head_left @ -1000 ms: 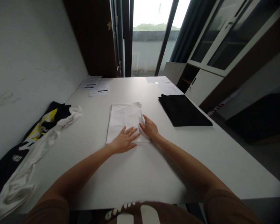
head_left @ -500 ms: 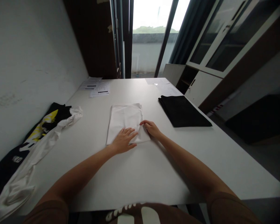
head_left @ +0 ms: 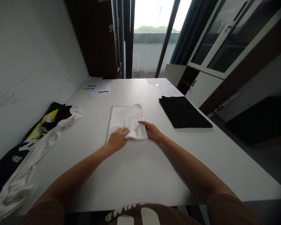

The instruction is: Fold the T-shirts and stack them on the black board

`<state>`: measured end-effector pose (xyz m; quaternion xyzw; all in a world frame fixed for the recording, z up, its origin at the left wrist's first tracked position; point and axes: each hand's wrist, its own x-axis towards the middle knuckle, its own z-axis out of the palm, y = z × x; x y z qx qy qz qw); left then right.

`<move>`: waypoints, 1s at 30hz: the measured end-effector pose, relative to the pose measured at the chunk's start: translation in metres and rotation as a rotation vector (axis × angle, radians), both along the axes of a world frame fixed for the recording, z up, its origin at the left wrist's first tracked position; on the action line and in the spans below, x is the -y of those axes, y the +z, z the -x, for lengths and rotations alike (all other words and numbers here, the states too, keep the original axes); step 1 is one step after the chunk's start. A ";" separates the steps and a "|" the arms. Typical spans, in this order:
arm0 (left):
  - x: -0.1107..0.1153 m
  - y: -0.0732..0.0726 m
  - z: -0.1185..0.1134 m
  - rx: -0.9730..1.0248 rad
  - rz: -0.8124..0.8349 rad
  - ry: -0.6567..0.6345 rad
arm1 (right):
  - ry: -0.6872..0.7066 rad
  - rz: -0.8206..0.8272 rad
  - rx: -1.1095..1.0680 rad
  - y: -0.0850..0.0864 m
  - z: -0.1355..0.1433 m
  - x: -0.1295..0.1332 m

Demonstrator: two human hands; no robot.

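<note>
A folded white garment (head_left: 126,117) lies flat on the white table in front of me, its near edge bunched and slightly raised between my hands. My left hand (head_left: 118,137) grips that edge near the left corner, fingers on top and thumb tucked below. At the right near corner my right hand (head_left: 152,130) holds the cloth, one finger stretched over the top and the others partly hidden beneath or behind the fabric.
On the white table (head_left: 135,175), a folded black garment (head_left: 184,112) lies to the right. Crumpled black and white clothes (head_left: 37,137) lie along the left wall. Papers (head_left: 100,89) rest at the far left, with more sheets (head_left: 166,87) at the far right.
My left hand has slid left and closed from lying flat to gripping the near edge. That edge has lifted and wrinkled. The right hand has shifted slightly left.
</note>
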<state>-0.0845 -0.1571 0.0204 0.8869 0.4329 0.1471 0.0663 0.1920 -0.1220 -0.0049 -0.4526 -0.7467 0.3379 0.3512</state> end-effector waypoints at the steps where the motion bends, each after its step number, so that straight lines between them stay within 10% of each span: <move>1: -0.001 0.000 0.001 0.015 0.014 0.001 | -0.010 -0.075 0.112 0.001 0.000 0.002; 10: -0.010 0.008 0.004 0.202 0.127 0.103 | -0.105 -0.384 0.611 0.016 0.006 0.014; 17: -0.003 0.009 -0.001 0.178 0.101 0.046 | 0.078 -0.426 0.419 0.019 0.014 0.016; 30: -0.020 0.076 0.050 -0.102 0.139 0.174 | -0.433 -0.186 -0.123 0.030 0.018 0.012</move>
